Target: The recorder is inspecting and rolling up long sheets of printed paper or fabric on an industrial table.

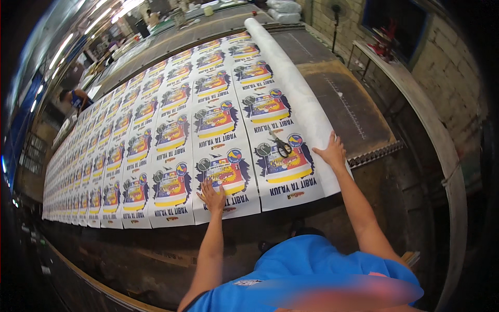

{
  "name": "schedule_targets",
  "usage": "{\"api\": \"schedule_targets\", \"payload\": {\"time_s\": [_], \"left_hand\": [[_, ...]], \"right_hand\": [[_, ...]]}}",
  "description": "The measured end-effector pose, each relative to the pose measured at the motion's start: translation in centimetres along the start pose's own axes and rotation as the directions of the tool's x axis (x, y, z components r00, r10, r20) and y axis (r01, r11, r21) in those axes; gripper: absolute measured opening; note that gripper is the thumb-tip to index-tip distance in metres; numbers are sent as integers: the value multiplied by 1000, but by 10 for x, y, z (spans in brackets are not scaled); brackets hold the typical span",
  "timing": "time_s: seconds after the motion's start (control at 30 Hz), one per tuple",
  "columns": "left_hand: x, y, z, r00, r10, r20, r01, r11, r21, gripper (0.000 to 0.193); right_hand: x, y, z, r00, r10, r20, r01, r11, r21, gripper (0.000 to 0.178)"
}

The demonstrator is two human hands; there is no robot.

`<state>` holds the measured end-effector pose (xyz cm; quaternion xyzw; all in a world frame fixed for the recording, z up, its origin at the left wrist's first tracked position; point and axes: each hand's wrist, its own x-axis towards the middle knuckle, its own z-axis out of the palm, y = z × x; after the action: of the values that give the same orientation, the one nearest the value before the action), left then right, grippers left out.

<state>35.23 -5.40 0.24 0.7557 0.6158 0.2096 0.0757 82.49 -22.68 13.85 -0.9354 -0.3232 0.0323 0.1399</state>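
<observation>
Across the long dark counter lies a wide white printed sheet covered with rows of colourful poster graphics. Left hand rests flat and released, fingers spread, on the sheet's near edge. Right hand presses open-palmed on the sheet's blank white right margin. Black-handled scissors lie on the print between both hands, nearer the right one, untouched.

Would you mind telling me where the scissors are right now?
In the head view, the scissors lie on the printed sheet, right of centre, between the left hand and the right hand, nearer the right one.
</observation>
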Motion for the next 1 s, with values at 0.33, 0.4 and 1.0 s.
{"api": "schedule_targets", "payload": {"time_s": [0.33,0.4,1.0], "left_hand": [[2,-3,5,1000,0,16,0,1000,-12,50],[0,-4,5,999,21,30,-21,1000,2,48],[-345,25,-73,382,-195,904,852,452,-263,57]], "right_hand": [[4,4,2,999,-31,14,30,999,30,119],[6,8,8,999,-38,25,37,999,39,119],[-119,8,-370,-595,-790,-148,398,-450,800,66]]}}
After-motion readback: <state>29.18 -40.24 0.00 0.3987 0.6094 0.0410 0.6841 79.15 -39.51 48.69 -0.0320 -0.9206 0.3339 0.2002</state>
